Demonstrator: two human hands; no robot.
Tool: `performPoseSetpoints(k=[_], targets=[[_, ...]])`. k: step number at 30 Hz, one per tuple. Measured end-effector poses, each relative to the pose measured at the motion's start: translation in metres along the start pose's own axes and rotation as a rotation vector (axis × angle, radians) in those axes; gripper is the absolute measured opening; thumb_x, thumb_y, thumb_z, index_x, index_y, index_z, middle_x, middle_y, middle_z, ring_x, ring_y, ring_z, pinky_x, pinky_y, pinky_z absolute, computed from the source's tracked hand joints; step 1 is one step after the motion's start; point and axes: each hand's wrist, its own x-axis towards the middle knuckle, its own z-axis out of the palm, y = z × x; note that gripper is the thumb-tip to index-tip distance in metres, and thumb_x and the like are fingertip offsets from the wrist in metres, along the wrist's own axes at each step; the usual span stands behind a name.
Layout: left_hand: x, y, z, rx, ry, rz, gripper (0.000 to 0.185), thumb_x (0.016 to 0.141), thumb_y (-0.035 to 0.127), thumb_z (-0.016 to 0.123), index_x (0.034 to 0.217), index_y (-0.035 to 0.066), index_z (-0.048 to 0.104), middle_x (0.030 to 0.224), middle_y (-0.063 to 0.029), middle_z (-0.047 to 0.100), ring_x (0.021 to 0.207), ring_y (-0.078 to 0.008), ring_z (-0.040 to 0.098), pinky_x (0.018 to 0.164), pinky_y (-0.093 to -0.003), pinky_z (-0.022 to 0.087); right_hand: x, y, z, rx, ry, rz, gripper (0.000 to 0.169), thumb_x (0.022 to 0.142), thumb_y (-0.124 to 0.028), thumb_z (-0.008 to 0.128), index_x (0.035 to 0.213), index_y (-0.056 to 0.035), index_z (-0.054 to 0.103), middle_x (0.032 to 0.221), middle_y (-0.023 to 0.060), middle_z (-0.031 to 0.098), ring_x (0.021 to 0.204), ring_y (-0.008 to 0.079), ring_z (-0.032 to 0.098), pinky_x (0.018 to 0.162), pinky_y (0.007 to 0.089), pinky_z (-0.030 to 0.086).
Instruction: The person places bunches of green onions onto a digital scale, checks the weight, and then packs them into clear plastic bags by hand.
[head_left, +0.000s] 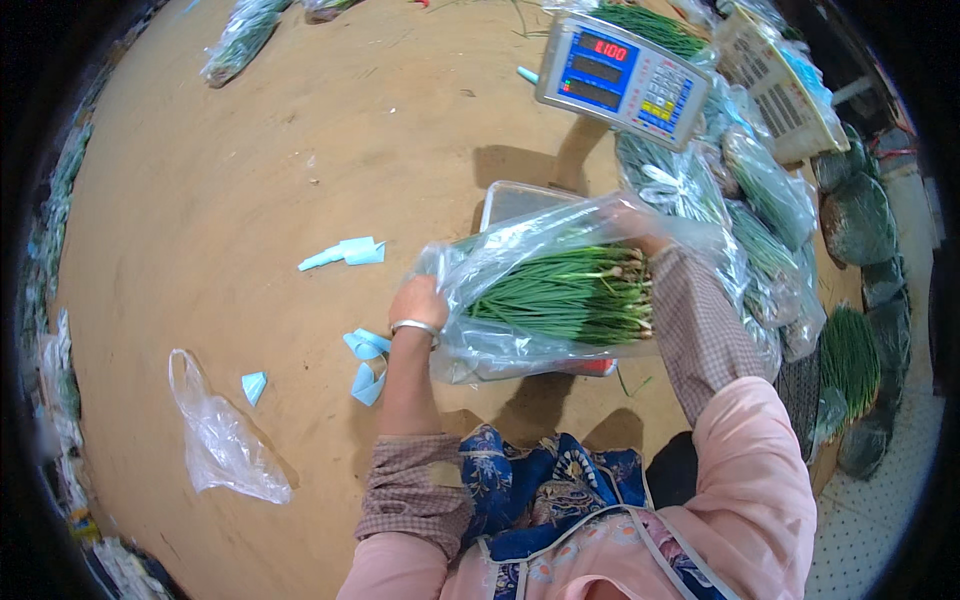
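A bundle of green chives or young scallions (551, 296) lies in a clear plastic bag (510, 352), roots to the right. Beneath it is the platform of an electronic scale (517, 199), mostly covered. My left hand (420, 306), with a bracelet at the wrist, grips the bag's left end. My right hand (634, 221) is at the bag's upper right edge, blurred and partly behind the plastic; its fingers are hard to make out. The scale's display head (622, 79) stands above, lit with red digits.
Several bagged bundles of greens (765, 187) are piled at the right, near a cream plastic crate (787, 90). Unbagged greens (849, 364) lie farther right. On the brown floor at left are a crumpled plastic bag (225, 442) and blue strips (349, 253). Another bagged bundle (244, 37) lies at upper left.
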Motion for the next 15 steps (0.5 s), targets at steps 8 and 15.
performPoseSetpoints(k=[8,15], targets=[[0.025,0.031,-0.034,-1.494,0.309,0.044,0.038,0.085,0.022,0.044,0.121,0.013,0.035,0.066,-0.0063,0.051,0.044,-0.0134,0.046,0.035,-0.0264,0.036,-0.082,0.081,0.004,-0.121,0.229,0.158,0.021,0.08,-0.017,0.045,0.095,-0.0088,0.058,0.092,0.0156,0.058,0.082,0.0314,0.055,0.071,0.0368,0.044],[-0.015,0.07,-0.094,-1.115,0.682,0.189,0.053,0.079,0.013,0.05,0.127,0.011,0.027,0.069,0.0006,0.049,0.046,-0.0029,0.034,0.041,-0.0158,0.028,-0.174,-0.065,-0.018,-0.03,-0.235,0.425,0.045,0.077,-0.029,0.051,0.114,-0.0045,0.042,0.101,0.0168,0.053,0.095,0.0322,0.049,0.08,0.0383,0.039]])
